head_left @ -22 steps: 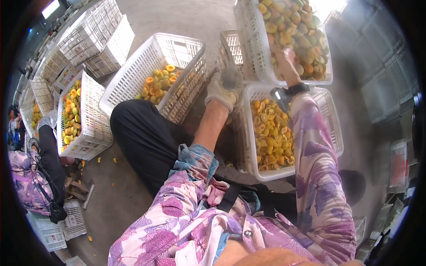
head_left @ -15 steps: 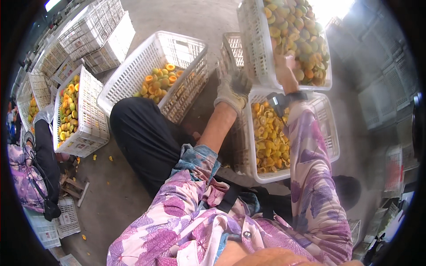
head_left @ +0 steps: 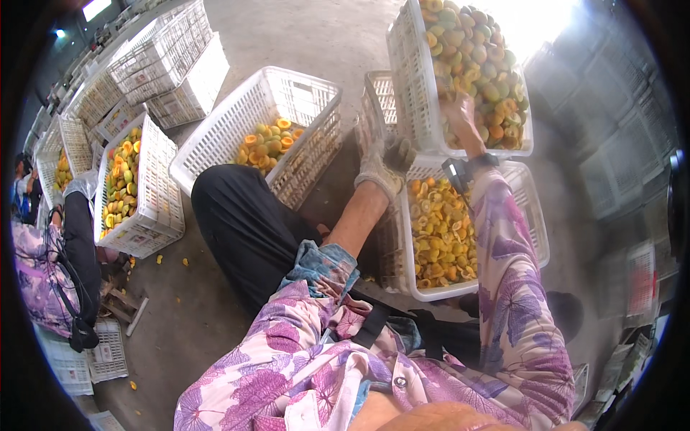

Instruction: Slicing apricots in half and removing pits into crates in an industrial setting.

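Note:
My left hand, in a dirty glove with dark fingers, is beside the corner where the tilted upper crate meets the lower crate. Its fingers look curled; what they hold, if anything, is hidden. My bare right hand, with a black device on the wrist, reaches into the upper crate among green and orange halved and whole fruits; its fingers are unclear among them. The lower crate holds cut yellow fruit pieces.
A half-filled crate stands left of my hands, another farther left. Stacked crates are at the back left, more along the right. Another person's dark-trousered leg and floral clothing are at far left. Fruit scraps lie on the floor.
My left hand has moved rightward toward the corner of the two right-hand crates. My right hand stays in the upper crate. The whole view has shifted slightly.

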Tool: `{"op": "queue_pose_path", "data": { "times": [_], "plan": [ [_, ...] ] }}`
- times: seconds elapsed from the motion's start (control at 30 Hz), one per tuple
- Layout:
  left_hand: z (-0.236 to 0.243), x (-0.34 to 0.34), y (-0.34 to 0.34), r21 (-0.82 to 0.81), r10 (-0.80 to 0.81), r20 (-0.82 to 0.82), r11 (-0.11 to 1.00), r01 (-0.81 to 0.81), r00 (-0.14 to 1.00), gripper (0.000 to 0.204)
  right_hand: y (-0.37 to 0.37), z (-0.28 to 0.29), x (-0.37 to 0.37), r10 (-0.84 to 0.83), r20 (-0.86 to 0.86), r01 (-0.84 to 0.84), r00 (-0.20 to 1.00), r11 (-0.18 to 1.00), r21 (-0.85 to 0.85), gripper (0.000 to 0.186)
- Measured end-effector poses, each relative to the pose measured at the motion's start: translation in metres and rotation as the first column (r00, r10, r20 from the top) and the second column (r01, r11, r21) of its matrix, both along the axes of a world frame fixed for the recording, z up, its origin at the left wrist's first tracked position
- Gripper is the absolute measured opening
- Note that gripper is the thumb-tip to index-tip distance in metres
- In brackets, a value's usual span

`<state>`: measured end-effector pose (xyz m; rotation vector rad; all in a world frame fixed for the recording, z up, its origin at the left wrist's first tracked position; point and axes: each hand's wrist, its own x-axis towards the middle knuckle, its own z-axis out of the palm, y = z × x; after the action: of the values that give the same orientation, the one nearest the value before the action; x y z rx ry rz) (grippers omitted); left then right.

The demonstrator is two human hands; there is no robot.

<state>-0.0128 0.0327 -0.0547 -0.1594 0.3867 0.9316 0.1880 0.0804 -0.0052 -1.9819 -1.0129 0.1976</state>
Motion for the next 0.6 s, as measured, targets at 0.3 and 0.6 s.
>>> {"op": "queue_pose_path", "data": {
  "times": [0.3, 0.6],
  "plan": [
    [-0.018, -0.002, 0.010, 0.011, 0.047, 0.005, 0.999, -0.047, 0.999, 0.019, -0.009, -0.013, 0.014, 0.000, 0.209, 0.018, 0.978, 0.996, -0.084, 0.010],
    [0.000, 0.001, 0.001, -0.022, 0.015, -0.122, 1.000, -0.018, 0.992, 0.030, -0.012, -0.035, 0.011, 0.026, 0.303, 0.018, 0.953, 0.990, -0.143, 0.009]
  ]
}}
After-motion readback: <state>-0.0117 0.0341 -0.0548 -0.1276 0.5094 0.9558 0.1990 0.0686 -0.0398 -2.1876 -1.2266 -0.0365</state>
